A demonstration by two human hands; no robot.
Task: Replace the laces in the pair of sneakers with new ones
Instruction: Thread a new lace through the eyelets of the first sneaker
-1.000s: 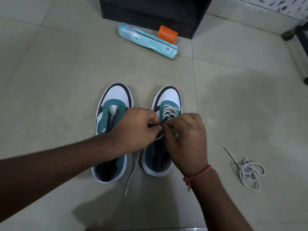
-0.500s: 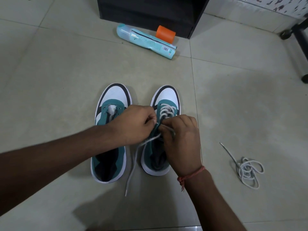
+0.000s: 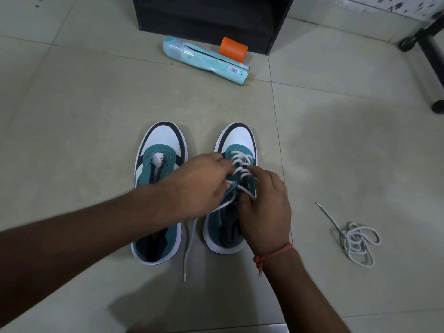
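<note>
Both hands have shifted toeward; left hand [image 3: 199, 186] and right hand [image 3: 264, 207] fingers apparently pinch the lace [image 3: 240, 164].

- Pale grey-green tiled floor [image 3: 96, 97] with thin grout lines
- Black cabinet [image 3: 211, 18] at the top edge
- Black furniture leg [image 3: 432, 56], top right
- Speckled wall [image 3: 384, 4] behind

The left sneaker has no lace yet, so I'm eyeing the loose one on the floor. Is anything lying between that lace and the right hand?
Nothing visible: only bare floor tile lies between the right hand, busy at the right sneaker, and the loose lace.
</note>
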